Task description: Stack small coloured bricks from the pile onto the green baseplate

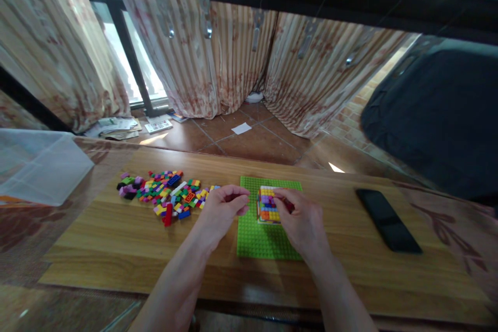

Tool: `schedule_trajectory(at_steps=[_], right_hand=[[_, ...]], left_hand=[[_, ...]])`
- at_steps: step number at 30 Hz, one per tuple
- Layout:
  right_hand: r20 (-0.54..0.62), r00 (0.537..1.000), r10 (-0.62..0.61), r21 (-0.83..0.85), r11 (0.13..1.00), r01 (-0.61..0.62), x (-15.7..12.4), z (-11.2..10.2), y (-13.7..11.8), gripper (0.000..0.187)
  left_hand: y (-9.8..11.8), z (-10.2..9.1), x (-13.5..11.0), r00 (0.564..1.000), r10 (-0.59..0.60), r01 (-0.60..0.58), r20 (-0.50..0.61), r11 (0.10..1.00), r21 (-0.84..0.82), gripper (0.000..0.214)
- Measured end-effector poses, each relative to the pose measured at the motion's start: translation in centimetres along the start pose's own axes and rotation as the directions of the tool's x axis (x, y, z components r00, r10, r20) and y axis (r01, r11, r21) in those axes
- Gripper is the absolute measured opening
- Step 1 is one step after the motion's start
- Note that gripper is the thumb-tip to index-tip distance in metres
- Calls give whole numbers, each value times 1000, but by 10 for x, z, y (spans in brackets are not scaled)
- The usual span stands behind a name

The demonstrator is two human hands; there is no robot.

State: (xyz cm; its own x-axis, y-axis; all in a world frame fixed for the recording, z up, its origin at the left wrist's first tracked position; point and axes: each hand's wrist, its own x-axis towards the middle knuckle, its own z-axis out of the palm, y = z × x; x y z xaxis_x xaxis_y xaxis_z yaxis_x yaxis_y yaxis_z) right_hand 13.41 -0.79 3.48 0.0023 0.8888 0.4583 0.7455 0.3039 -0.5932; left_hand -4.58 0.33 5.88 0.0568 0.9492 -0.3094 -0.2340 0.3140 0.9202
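Observation:
A green studded baseplate [257, 244] lies on the wooden table, bearing a low, many-coloured block of toy bricks [268, 212] with yellow, purple, blue and orange on top. My right hand [305, 220] is over the right side of this block, thumb and fingers closed on what looks like a small dark red toy brick [288, 204]. At the plate's left edge, my left hand [221, 210] hovers with its fingers curled together in a pinch. Whether anything small is inside that pinch is hidden.
Loose bricks [155, 192] of many colours are spread left of the plate, with a red brick [168, 215] at their near side. A black phone [389, 220] lies on the wooden table [128, 249] at right. A translucent plastic bin [42, 166] stands at far left.

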Motion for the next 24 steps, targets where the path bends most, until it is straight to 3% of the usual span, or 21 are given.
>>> schedule_trajectory(at_steps=[10,24], right_hand=[[-75,994,85,46,996,-82,0,6,-2,14],[-76,990,119,73,991,-114,3,8,-3,11]], left_hand=[[-1,0,-1,1000,5,-5,-3,1000,5,15],[0,1,-1,1000,3,-3,4,1000,14,16]])
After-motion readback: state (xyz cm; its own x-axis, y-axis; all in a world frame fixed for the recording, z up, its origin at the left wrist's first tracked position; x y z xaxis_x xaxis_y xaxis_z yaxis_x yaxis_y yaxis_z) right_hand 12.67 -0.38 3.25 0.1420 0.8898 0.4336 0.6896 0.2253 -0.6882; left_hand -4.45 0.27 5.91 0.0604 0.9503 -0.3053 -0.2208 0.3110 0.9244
